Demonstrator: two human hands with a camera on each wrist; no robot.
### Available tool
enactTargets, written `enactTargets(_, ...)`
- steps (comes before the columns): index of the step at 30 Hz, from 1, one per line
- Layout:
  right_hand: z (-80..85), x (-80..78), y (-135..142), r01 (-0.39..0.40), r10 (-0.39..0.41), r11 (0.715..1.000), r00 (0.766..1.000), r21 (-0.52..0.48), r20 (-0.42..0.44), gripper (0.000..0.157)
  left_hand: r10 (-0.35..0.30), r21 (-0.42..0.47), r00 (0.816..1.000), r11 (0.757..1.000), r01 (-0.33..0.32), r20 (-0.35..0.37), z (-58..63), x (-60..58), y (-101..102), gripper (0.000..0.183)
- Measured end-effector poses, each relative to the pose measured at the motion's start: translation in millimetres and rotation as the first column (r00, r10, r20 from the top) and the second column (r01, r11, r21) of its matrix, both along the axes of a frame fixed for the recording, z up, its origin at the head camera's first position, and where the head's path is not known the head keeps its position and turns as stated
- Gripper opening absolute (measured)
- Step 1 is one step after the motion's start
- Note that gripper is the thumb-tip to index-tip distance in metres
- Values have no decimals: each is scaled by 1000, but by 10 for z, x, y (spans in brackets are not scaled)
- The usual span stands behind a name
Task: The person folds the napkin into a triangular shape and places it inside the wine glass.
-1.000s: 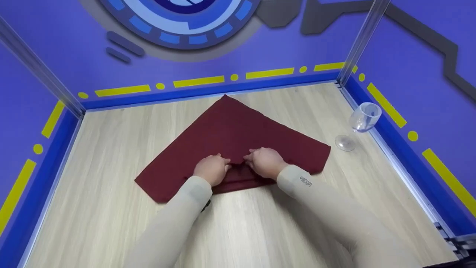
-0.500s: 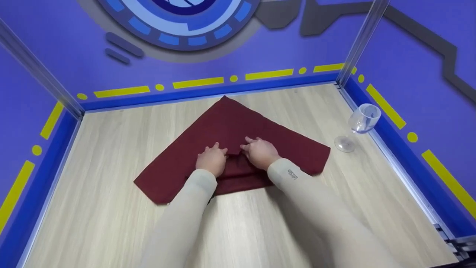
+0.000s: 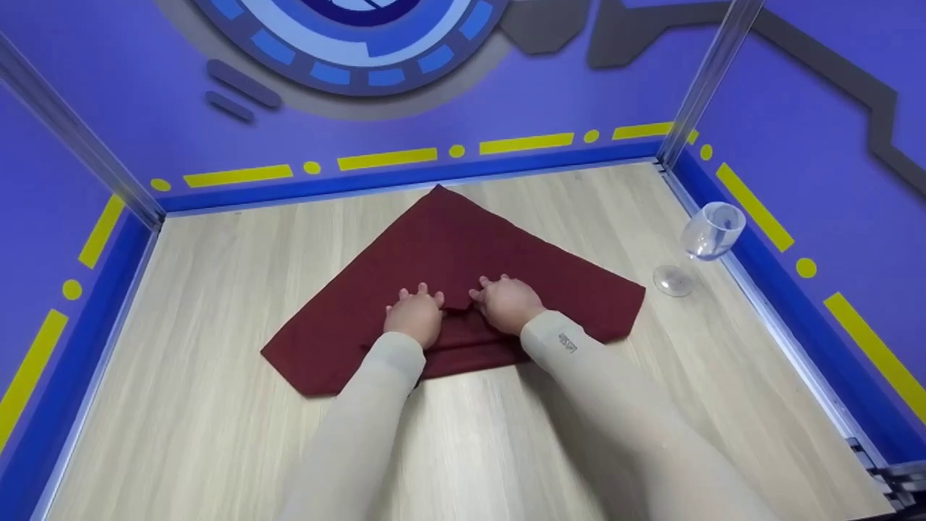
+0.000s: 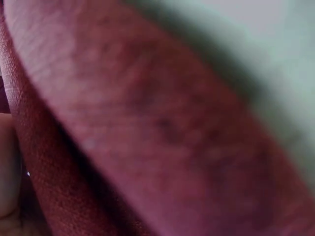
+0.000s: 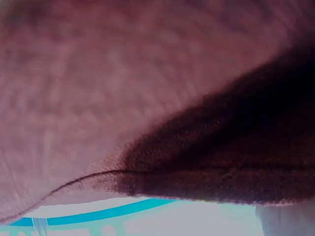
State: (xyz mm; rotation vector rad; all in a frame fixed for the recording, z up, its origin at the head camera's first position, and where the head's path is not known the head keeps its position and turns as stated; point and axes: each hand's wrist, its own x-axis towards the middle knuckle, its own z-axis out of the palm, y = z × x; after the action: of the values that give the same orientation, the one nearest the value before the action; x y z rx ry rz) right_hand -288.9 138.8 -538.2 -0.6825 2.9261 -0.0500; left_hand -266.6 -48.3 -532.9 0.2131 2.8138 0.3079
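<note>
A dark red cloth napkin lies folded on the wooden table, one corner pointing to the far side and its near edge gathered in the middle. On its near middle, my left hand grips the raised edge, fingers spread on top. Opposite it, my right hand holds the same edge a short way to the right. Both thumbs are hidden in the head view. Blurred napkin cloth fills most of the left wrist view, with some skin at the left border. Cloth also covers much of the right wrist view.
A clear stemmed wine glass stands upright beyond the napkin's right corner, close to the right wall. Blue-purple panels with yellow marks enclose the table's back and sides. Pale wood shows around the napkin.
Both hands moved away from the body with the napkin's gathered edge, then came back slightly. Their fingers are more spread than a second ago. The glass stays in place.
</note>
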Motion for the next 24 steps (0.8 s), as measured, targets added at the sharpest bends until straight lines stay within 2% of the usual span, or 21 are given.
enactTargets(6,-1,1,-8,11,-11,1000,1000,-14,-17,34,18,21,1000,1000,-18,3,-10,-4,-10,42)
enactTargets(14,5,17,-5,14,-14,1000,1000,0,-28,33,11,31,1000,999,-11,-1,5,14,-13,42)
enactTargets(24,4,72,1,2,-2,1000,1000,27,-19,32,-1,0,1000,1000,1,24,28,63,2,43)
